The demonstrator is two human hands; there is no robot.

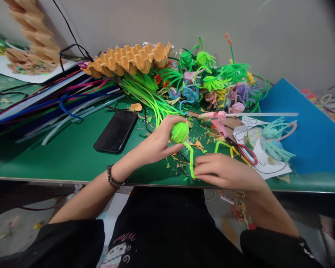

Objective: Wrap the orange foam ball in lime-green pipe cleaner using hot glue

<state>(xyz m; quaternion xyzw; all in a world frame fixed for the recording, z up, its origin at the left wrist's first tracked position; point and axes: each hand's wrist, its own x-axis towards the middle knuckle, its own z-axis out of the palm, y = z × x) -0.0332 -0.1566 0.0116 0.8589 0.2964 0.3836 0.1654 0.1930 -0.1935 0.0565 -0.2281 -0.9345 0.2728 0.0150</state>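
Observation:
A bright green ball wound from pipe cleaner sits in my left hand, whose thumb and fingers close around it. From the ball a bent green tail hangs down toward the table edge. My right hand pinches the lower end of that tail between thumb and fingers. Just beyond the right hand lie red-handled scissors and a pink glue gun with a clear glue stick in it. Long green pipe cleaners lie behind my left hand.
A black phone lies left on the green table. An egg-carton tray and several pipe-cleaner figures crowd the back. Paper cutouts and a blue board are at right. Scraps litter the middle.

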